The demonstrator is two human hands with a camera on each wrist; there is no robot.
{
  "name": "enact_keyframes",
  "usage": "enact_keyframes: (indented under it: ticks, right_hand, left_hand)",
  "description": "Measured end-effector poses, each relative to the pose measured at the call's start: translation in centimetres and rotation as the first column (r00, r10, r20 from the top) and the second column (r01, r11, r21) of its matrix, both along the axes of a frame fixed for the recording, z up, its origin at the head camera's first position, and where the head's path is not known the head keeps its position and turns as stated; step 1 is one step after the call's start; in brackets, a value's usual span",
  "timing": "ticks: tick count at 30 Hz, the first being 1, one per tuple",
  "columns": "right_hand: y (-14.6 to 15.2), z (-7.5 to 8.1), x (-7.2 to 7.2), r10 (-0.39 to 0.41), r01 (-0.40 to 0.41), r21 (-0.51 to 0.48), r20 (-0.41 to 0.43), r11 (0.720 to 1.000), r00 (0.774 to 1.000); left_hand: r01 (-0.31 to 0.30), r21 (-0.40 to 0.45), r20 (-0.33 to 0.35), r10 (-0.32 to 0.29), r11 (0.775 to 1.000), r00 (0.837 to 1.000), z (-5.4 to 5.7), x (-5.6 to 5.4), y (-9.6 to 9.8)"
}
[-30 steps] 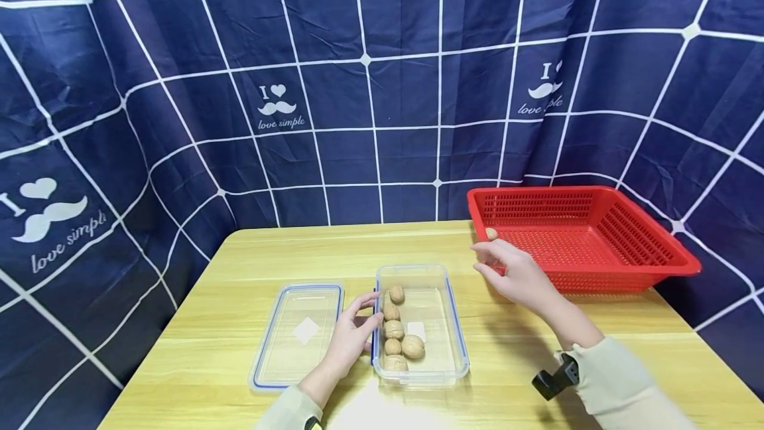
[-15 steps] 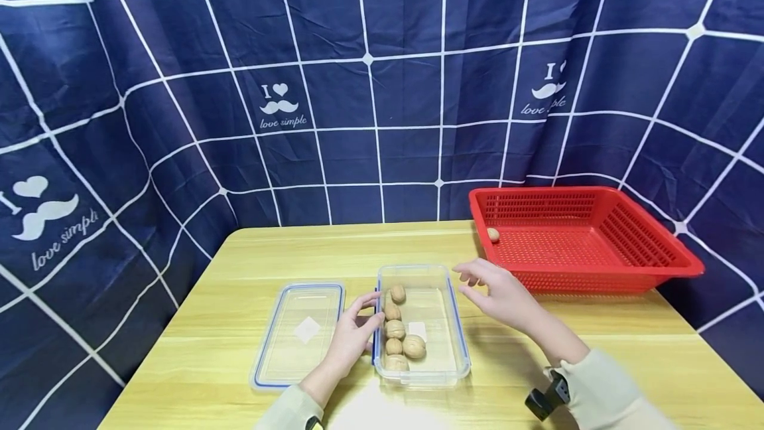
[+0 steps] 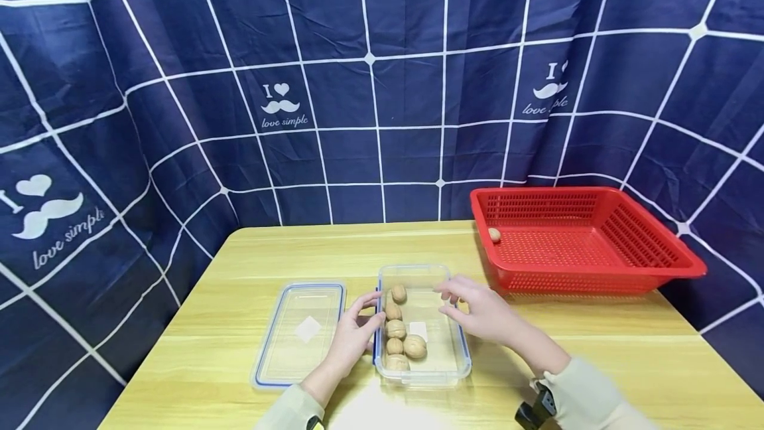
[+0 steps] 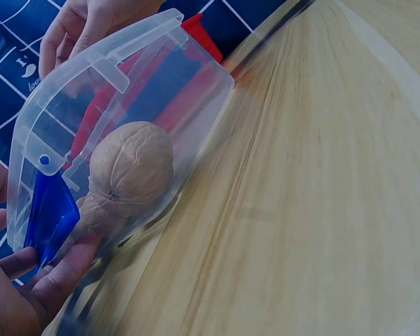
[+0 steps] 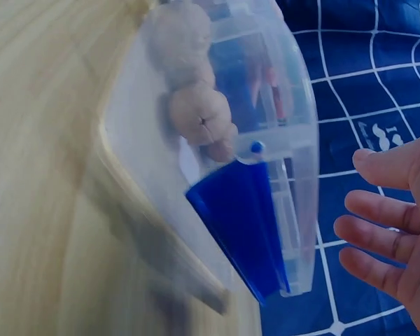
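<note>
Several walnuts lie along the left side of a clear plastic box with blue latches. My left hand rests at the box's left side, its fingertips touching the wall; in the left wrist view the fingers lie by a blue latch. My right hand hovers over the box's right rim with fingers loosely bent and nothing in them. In the right wrist view its fingers stand apart from the box, and a walnut shows through the wall.
The box's clear lid, with a blue seal, lies flat on the wooden table to the left. A red plastic basket stands at the back right, a walnut in its left part. A blue curtain hangs behind.
My right hand has moved left and toward me, from beside the basket to over the box's right rim. The walnut in the basket has come into fuller view. My left hand stays put.
</note>
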State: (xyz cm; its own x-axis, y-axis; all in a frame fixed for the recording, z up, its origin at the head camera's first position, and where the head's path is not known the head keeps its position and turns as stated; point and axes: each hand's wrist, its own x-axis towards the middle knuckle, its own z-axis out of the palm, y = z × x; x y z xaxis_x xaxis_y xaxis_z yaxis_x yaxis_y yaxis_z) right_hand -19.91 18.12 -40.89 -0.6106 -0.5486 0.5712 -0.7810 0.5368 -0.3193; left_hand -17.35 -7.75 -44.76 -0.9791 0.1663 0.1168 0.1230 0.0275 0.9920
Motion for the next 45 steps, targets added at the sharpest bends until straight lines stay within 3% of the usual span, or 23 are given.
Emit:
enact_keyframes:
  ticks: [9,18,26,33,45]
  right_hand:
    - [-0.8,-0.6,0.2,0.03,-0.031,0.055,0.01,0.998,0.999]
    - [-1.7,-0.8,0.5,0.042,-0.055,0.137,0.097,0.989,0.994]
    - [-2.4,-0.8,0.8,0.046,-0.086,0.26,0.157,0.962,0.987]
    - [-3.2,-1.0,0.5,0.025,-0.119,0.341,0.269,0.932,0.963]
    - [-4.2,-1.3,0.4,0.028,-0.149,0.417,0.283,0.897,0.959]
  left_hand:
    - [-0.003,-0.011,-0.004,0.003,1.0,1.0,0.2,-0.1,0.0]
    - [-0.004,-0.012,-0.003,0.004,1.0,1.0,0.2,-0.1,0.0]
    - [-0.011,-0.029,-0.014,0.011,1.0,1.0,0.2,-0.1,-0.1]
    - [-0.011,-0.028,-0.021,0.01,1.0,1.0,0.2,-0.1,-0.1]
    - [-0.001,-0.019,-0.012,0.0,1.0,1.0,0.2,0.0,-0.1]
